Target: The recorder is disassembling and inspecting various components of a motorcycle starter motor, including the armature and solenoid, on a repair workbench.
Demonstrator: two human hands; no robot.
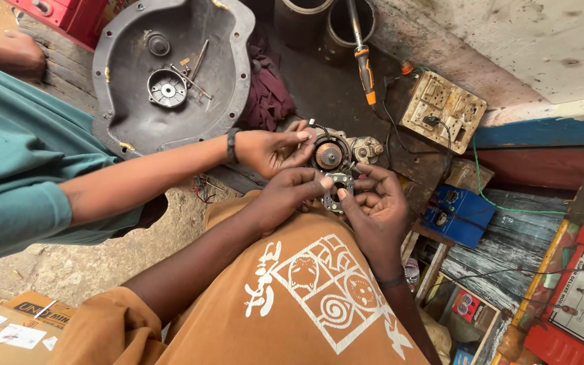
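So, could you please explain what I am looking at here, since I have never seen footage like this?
One camera, worn on a person's head, looks down at their orange shirt and two bare hands. The left hand and right hand together pinch a small metal plate with holes. A second person in a teal shirt reaches in; that hand steadies a round motor part with copper windings. On the bench lie a large grey metal cover, a screwdriver with an orange handle, a maroon cloth and a switch board.
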